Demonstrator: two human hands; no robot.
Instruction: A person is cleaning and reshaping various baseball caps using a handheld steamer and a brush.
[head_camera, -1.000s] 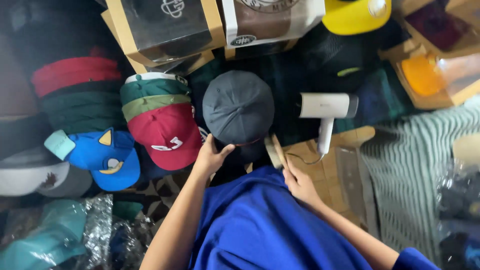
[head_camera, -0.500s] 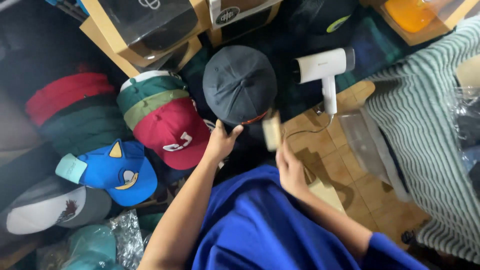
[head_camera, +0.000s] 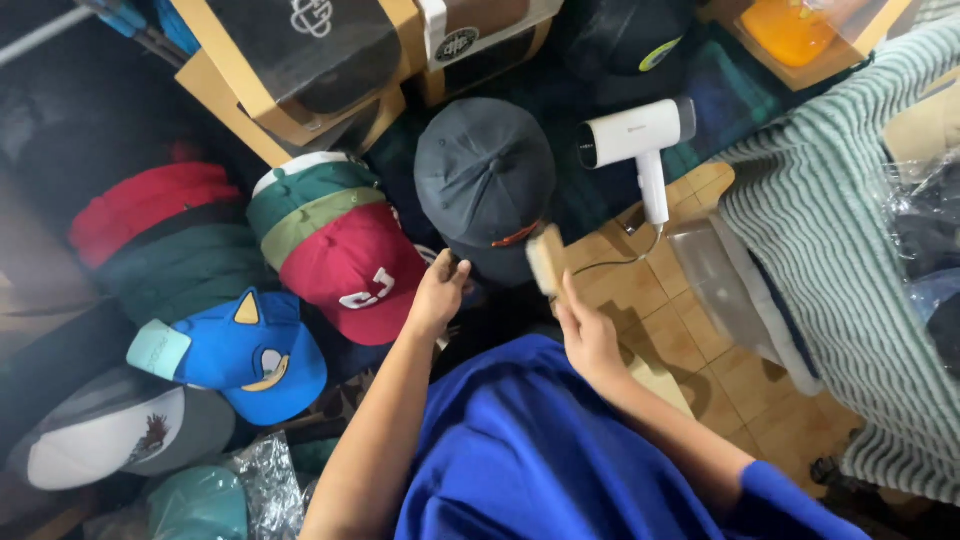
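Brushing looks like the step in hand — the dark grey cap (head_camera: 486, 180) lies crown-up on the dark cloth ahead of you, its brim towards you. Your left hand (head_camera: 436, 297) pinches the brim edge, grip pressed together on it. Your right hand (head_camera: 588, 335) is closed around a small wooden brush (head_camera: 546, 258), held just beside the brim. As I judge it, the next move calls for steadying the cap while you lay the bristles flat on the crown — light strokes. Just left sits a stack of caps topped by a red cap (head_camera: 352, 272), and a blue cap with ears (head_camera: 240, 345) further out; right of the grey cap, a white hair dryer (head_camera: 636, 140) rests.
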